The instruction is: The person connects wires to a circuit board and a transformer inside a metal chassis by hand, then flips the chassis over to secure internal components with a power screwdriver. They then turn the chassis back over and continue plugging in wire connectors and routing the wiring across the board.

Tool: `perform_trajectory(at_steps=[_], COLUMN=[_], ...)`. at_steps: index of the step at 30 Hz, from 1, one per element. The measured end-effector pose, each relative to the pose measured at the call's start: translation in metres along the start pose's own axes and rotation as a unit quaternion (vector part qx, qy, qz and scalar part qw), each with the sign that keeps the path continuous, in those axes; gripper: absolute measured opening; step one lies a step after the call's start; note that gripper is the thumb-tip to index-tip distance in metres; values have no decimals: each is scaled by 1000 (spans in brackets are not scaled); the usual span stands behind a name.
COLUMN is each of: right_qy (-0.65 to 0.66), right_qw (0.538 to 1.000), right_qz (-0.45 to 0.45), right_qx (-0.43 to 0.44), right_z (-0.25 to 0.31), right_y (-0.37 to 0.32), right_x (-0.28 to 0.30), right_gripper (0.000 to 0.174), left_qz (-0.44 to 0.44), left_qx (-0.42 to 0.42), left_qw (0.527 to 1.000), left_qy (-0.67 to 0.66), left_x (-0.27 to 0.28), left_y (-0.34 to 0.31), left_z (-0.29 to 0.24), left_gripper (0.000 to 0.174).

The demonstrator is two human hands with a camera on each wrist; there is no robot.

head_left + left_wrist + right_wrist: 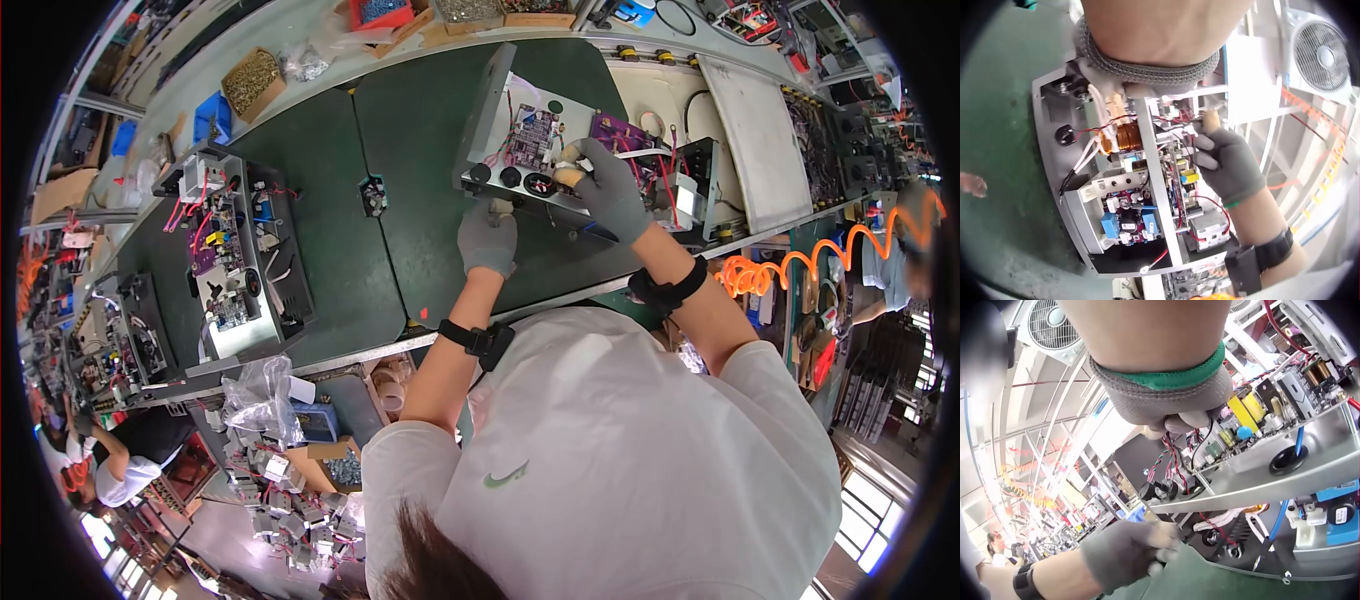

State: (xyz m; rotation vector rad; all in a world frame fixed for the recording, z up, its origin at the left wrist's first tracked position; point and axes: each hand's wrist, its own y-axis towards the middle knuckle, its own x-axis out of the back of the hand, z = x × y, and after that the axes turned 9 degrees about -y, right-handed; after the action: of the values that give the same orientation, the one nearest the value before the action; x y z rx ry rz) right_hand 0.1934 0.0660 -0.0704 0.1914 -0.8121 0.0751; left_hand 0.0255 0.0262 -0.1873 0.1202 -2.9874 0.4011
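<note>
An open grey metal chassis point(490, 110) full of circuit boards and wiring lies on the green mat point(420, 260). My gloved left hand point(488, 238) grips the near edge of its front panel, by the round knobs; in the right wrist view the left hand point(1125, 550) curls round the panel's corner. My gloved right hand point(605, 190) reaches inside from the right. Its fingers pinch a bundle of red and black wires point(1171, 456) beside a board with yellow parts point(1244, 412). The left wrist view shows the right hand point(1225, 165) inside the chassis point(1085, 231), near a copper coil point(1125, 134).
A second open chassis point(245, 270) sits on the mat to the left, with a small part point(373, 195) between the two. A white panel point(760, 140) lies to the right. Boxes of screws point(250, 82) line the back. An orange coiled hose point(800, 262) hangs at right.
</note>
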Motion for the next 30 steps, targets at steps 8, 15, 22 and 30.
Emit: perform_trajectory(at_steps=[8, 15, 22, 30], right_qy=[139, 195, 300, 336], right_qw=[988, 973, 937, 930], right_qz=[59, 29, 23, 1], right_qx=[-32, -121, -179, -149], right_z=[-6, -21, -23, -37], right_y=[4, 1, -2, -7], right_x=[3, 21, 32, 22], right_gripper=[27, 26, 27, 24], left_qz=[14, 2, 114, 39], left_qx=[-110, -123, -350, -98], left_qw=[990, 988, 896, 994], left_qy=[-83, -88, 250, 17], left_x=[-25, -29, -24, -33], left_y=[-13, -8, -1, 1], left_z=[-77, -67, -71, -66], left_gripper=[26, 24, 30, 21])
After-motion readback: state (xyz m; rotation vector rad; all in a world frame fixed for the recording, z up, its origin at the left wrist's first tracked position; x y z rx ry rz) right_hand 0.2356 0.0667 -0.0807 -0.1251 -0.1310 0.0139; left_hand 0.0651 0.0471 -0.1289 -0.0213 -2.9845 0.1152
